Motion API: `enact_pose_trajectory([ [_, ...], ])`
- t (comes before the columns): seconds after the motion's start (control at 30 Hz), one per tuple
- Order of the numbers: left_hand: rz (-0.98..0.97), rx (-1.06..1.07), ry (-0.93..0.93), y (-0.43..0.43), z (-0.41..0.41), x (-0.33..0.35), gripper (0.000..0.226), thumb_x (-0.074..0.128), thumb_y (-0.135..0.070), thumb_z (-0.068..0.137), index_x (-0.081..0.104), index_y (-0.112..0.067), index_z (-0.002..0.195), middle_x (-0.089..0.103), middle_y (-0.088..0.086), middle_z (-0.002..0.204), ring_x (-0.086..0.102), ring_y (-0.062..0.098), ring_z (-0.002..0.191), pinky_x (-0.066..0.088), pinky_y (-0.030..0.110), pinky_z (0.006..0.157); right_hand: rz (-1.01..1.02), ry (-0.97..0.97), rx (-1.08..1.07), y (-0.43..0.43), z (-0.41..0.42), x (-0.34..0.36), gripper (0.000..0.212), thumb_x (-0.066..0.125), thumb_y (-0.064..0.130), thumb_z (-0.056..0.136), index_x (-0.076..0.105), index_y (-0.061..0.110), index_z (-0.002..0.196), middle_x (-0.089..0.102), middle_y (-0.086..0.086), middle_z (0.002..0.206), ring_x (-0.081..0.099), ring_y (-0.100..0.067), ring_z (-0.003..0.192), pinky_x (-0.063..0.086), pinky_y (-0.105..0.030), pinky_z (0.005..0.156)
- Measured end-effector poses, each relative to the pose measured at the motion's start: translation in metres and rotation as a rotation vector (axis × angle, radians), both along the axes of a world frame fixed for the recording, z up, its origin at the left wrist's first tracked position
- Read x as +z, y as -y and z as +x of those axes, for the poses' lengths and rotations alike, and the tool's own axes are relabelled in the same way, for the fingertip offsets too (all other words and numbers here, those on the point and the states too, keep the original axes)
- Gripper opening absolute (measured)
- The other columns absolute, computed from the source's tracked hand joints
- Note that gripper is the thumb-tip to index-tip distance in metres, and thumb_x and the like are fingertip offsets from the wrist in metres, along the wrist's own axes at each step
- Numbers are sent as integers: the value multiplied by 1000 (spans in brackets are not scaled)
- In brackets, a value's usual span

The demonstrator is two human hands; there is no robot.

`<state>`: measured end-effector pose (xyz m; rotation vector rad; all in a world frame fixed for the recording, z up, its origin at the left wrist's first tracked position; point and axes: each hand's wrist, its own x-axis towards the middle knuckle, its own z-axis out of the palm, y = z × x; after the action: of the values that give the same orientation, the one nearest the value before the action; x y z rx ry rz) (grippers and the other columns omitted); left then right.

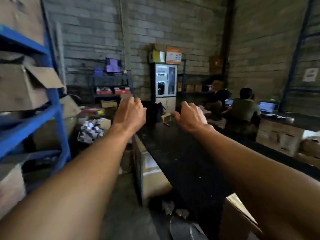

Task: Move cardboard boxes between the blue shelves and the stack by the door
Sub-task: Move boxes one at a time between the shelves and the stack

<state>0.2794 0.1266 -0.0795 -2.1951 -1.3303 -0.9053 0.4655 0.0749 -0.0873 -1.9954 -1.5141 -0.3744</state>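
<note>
Both my arms stretch forward at chest height and hold nothing. My left hand point(130, 112) hangs with loosely curled fingers above the near end of a long black table point(181, 158). My right hand point(190, 116) is beside it, fingers also loosely bent, palm down over the table. The blue shelves point(57, 108) stand at the left edge with cardboard boxes point(22, 87) on them, one with its flap open. Another cardboard box point(152, 177) sits on the floor under the table's left side. No door is in view.
Two people point(242, 111) sit at laptops at the right. A white cabinet point(166, 84) with boxes on top stands at the brick back wall, a small monitor point(113, 65) left of it. Bags and packets point(91, 129) clutter the floor by the shelves. A carton point(239, 220) lies bottom right.
</note>
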Motion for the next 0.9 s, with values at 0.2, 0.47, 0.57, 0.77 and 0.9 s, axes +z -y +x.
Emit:
enact_pose_trajectory([
  [0.2,-165,446,115,89,-123,-17,36,43,-27,98,50,-3,125,52,19,126,48,37,116,39,44,96,-102,21,447,-1,-109,-12,49,49,47,95,52,7,123,55,-24,126,52,-43,117,43,-45,93],
  [0.47,-185,1116,-121,275,-281,3,37,38,-27,103,51,-2,125,54,16,124,50,31,117,37,38,98,-130,49,1013,77,-321,-14,54,49,46,97,47,5,131,51,-26,130,50,-44,120,40,-45,97],
  [0.57,-197,1263,-63,329,-325,12,34,43,-22,100,53,1,123,55,18,123,51,34,115,39,39,96,-99,78,1168,112,-388,-10,54,48,47,98,47,7,133,51,-23,131,50,-43,122,40,-45,98],
  [0.77,-219,1396,-14,374,-405,30,36,44,-25,99,59,3,116,57,22,119,55,38,108,45,43,92,-31,112,1346,140,-488,13,46,49,42,99,45,10,133,52,-20,129,51,-41,120,43,-46,94],
  [0.9,-125,1410,-24,358,-455,39,43,50,-35,94,58,1,116,59,22,115,58,35,102,49,42,86,-15,56,1349,122,-530,29,47,51,40,99,44,12,136,52,-18,127,53,-40,116,47,-47,94],
])
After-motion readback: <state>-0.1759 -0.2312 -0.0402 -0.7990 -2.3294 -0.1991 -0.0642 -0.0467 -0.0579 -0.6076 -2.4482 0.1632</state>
